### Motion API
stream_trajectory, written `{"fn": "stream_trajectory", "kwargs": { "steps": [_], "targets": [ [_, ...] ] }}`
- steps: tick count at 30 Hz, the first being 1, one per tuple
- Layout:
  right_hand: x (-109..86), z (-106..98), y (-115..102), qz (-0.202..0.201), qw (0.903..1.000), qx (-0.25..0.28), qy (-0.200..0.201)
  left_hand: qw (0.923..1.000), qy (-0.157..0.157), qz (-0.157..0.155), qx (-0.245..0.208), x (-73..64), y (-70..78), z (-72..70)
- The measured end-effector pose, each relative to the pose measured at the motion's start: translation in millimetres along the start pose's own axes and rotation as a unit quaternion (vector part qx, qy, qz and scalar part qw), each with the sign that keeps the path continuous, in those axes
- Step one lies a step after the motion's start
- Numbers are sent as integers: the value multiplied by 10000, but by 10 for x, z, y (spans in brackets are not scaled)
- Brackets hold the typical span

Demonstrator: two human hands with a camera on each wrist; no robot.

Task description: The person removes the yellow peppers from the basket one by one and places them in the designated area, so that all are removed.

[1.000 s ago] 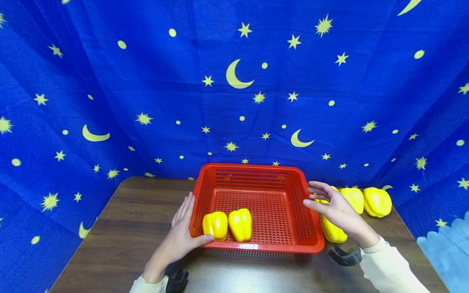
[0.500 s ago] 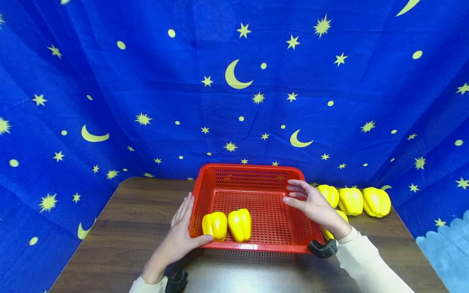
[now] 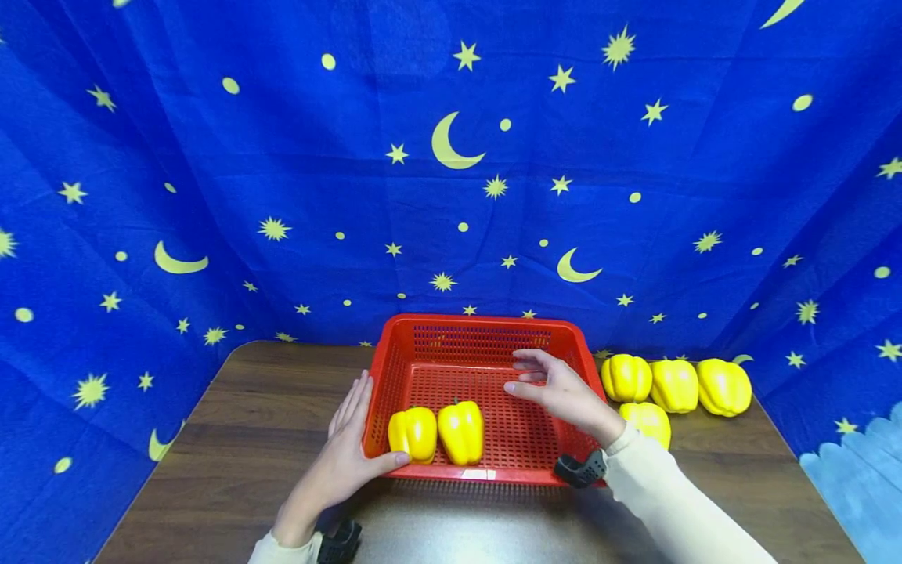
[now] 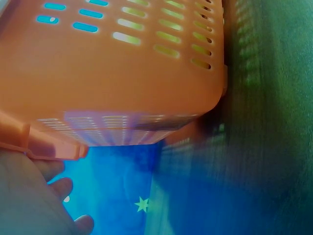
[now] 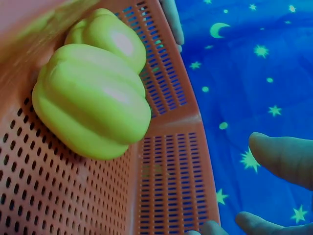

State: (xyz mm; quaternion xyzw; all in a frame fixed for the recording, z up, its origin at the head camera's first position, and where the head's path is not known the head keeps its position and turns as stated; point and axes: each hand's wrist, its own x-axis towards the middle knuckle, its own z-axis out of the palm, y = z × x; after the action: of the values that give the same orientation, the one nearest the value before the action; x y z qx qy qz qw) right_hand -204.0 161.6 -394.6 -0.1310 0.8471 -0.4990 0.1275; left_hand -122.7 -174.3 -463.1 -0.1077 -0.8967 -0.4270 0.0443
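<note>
Two yellow bell peppers (image 3: 461,433) stand side by side at the front left inside a red perforated plastic basket (image 3: 486,475). My left hand (image 3: 350,446) rests against the basket's left front corner, its fingers straight along the outer side and its thumb over the front rim. Above the basket's right half is my right hand (image 3: 564,395), holding nothing, fingers loosely bent and apart. The right wrist view shows the peppers (image 5: 93,103) close up, with the right fingers (image 5: 283,159) spread away from them. In the left wrist view the left fingers (image 4: 61,186) are beside the basket's rim.
Several more yellow bell peppers (image 3: 674,386) sit on the wooden table (image 3: 268,415) to the right of the basket. A blue cloth (image 3: 352,196) with stars and moons hangs behind and at both sides. The basket stands close to the back cloth.
My right hand has moved left, from beside the peppers on the right to above the basket, holding nothing. The left hand, the basket and the two peppers in it have stayed put.
</note>
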Motion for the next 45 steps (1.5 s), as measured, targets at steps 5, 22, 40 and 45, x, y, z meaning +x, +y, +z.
{"fn": "stream_trajectory", "kwargs": {
  "steps": [5, 22, 40, 45],
  "targets": [
    [100, 106, -34, -54, 9998, -107, -162, 10000, -22, -63, -11, 4, 6, -10],
    [297, 321, -23, 836, 9858, 377, -1410, 10000, -61, -1, 2, 47, 44, 10],
    [392, 485, 9, 1391, 9672, 458, -2075, 9996, -166, -240, -21, 35, 53, 7],
    [405, 518, 2, 1425, 9650, 426, -2161, 9988, -244, -430, 17, 18, 73, -16]
  ]
}}
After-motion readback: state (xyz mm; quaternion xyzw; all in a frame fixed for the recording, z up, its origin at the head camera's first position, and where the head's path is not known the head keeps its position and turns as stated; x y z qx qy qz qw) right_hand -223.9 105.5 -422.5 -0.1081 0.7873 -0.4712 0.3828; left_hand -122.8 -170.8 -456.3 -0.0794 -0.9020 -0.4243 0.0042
